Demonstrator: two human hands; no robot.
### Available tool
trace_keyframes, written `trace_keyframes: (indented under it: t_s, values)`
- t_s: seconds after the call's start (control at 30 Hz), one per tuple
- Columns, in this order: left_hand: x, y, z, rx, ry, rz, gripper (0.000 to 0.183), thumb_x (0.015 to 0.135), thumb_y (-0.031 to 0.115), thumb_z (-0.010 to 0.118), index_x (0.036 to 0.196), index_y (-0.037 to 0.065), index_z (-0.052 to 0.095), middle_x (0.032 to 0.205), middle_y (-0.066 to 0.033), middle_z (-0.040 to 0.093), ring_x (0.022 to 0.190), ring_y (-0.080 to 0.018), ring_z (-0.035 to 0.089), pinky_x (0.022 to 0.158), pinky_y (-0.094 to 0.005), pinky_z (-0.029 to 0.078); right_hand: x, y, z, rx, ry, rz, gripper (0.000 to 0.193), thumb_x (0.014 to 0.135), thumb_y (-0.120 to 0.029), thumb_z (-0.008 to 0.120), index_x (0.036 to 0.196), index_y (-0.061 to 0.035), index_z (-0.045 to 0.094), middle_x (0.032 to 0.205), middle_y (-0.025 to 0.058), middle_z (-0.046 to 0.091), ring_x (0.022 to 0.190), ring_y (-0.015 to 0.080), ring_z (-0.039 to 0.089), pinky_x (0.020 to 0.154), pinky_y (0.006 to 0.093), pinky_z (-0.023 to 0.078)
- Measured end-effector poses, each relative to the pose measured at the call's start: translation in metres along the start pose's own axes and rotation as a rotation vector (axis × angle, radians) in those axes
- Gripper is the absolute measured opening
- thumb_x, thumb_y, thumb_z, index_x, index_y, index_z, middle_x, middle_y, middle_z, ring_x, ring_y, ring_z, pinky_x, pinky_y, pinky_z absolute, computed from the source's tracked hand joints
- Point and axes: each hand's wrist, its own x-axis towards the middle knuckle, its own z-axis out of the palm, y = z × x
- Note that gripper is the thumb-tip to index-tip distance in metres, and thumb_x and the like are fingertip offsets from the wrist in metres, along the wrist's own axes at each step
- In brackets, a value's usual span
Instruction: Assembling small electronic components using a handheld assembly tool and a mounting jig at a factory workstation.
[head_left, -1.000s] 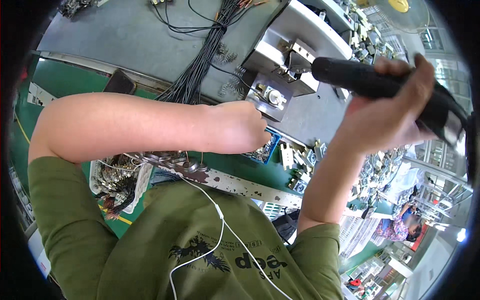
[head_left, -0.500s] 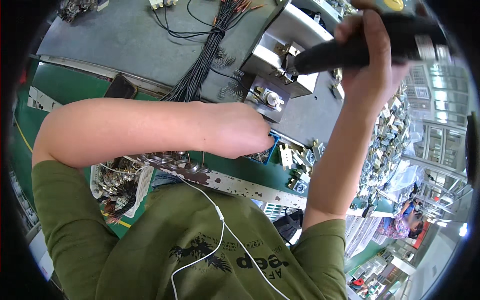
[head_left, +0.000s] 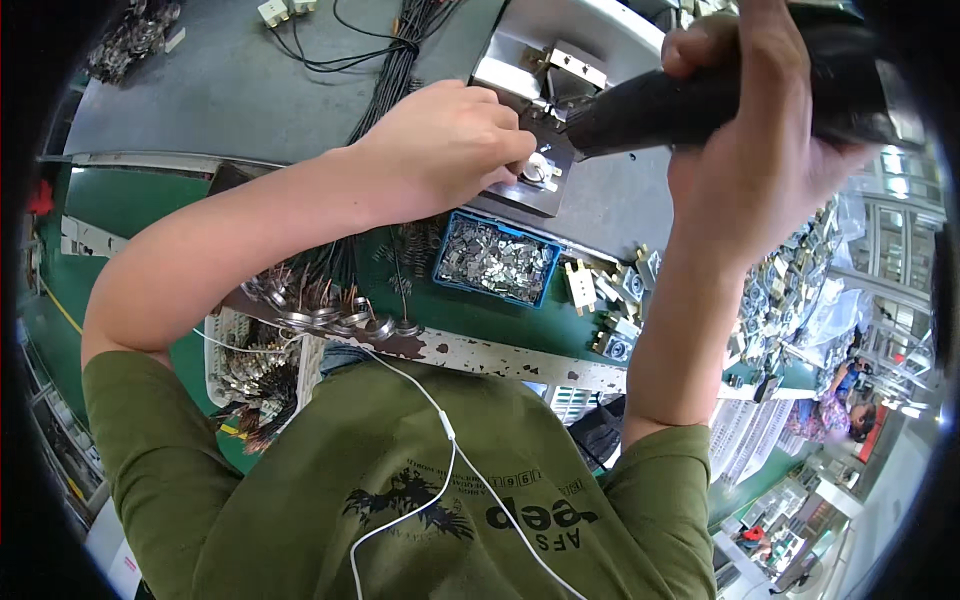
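Observation:
My right hand (head_left: 755, 150) is wrapped round a black handheld power tool shaped like an electric screwdriver (head_left: 640, 112), held sideways. Its narrow end points left, close to small metal parts by the upright metal fixture (head_left: 510, 78). My left hand (head_left: 445, 150) has its fingertips pinched together at a white round part with prongs (head_left: 540, 170) on a square metal block (head_left: 525, 198). Whatever lies between those fingertips is hidden. Just nearer to me, a blue tray (head_left: 440, 262) holds many small silvery metal pieces.
Black cables (head_left: 385, 85) lie bundled beyond my left forearm. Several plug-like parts (head_left: 580, 287) sit right of the blue tray. Round metal parts with cables (head_left: 350, 318) line the near table edge. A heap of parts (head_left: 780, 290) spreads at the right; a white basket (head_left: 215, 360) stands lower left.
My left hand has lifted from above the blue tray and moved away from me to the metal block, uncovering the tray. My right hand still grips the tool. The view has shifted slightly.

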Motion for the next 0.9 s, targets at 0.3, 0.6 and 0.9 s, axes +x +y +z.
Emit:
trace_keyframes:
  t_s: [0.3, 0.6, 0.9]
  values:
    - [-0.005, -0.012, 0.007, -0.139, 0.092, 0.045, 0.014, 0.08, 0.014, 0.075, 0.092, 0.011, 0.068, 0.095, -0.0037, 0.07, 0.096, -0.0268, 0.065, 0.084, -0.0399, 0.052, -0.019, -0.015, 0.017, 0.013, 0.11, 0.257, 0.025, 0.089, -0.009, 0.076, 0.105, 0.0004, 0.06, 0.082, 0.0075, 0.068, 0.067, 0.0165, 0.069, 0.058, 0.0278, 0.057]
    - [-0.005, -0.013, 0.008, -0.125, 0.109, 0.087, 0.011, 0.081, 0.014, 0.074, 0.089, 0.01, 0.067, 0.09, -0.0027, 0.069, 0.092, -0.0262, 0.065, 0.082, -0.0395, 0.053, -0.03, -0.019, 0.036, 0.237, 0.116, 0.288, 0.057, 0.082, 0.006, 0.08, 0.126, 0.0012, 0.042, 0.092, 0.0122, 0.07, 0.076, 0.0164, 0.07, 0.066, 0.0282, 0.06]
    - [-0.006, -0.013, 0.012, -0.129, 0.146, 0.062, 0.01, 0.081, 0.013, 0.074, 0.088, 0.009, 0.067, 0.086, -0.0032, 0.068, 0.092, -0.0265, 0.065, 0.084, -0.0398, 0.053, -0.028, -0.013, 0.037, 0.098, 0.045, 0.192, 0.056, 0.082, 0.005, 0.08, 0.125, 0.0014, 0.043, 0.093, 0.0121, 0.07, 0.077, 0.0169, 0.07, 0.066, 0.0286, 0.06]
